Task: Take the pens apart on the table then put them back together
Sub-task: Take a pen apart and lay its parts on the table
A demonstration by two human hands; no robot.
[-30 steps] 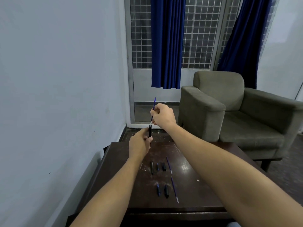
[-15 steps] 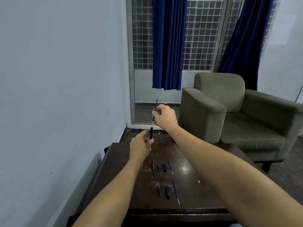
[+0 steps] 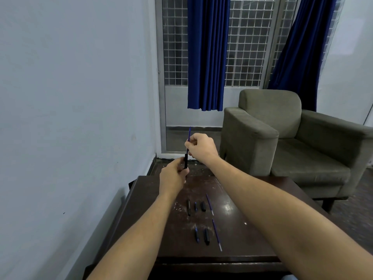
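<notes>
Above a dark table (image 3: 252, 239) beside a grey armchair (image 3: 282, 138), a person works on a pen held in mid-air. Left hand (image 3: 173, 176) grips the lower end of a black barrel (image 3: 185, 162), fingers curled round it. Right hand (image 3: 201, 148) pinches a thin blue refill (image 3: 189, 133) just above the barrel's mouth, its top end poking up past the knuckles. Refill and barrel stand nearly upright and in line, the refill's lower end inside the barrel.

On the table below, well apart from the hands, loose parts lie in a far row (image 3: 195, 206) and a near row (image 3: 206, 236). Each has short dark pieces and a bare refill at its right.

With so much in pieces, this looks like the take-apart stage, the refill being drawn from the barrel, though one view cannot rule out that it is going in. Either way the move calls for a straight pull along the barrel's axis. The pinch should stay close to the mouth so the slender tube does not bow or kink, with the left hand steady. Freed parts would best go down in a row of their own, so no pen's pieces mix at reassembly.
</notes>
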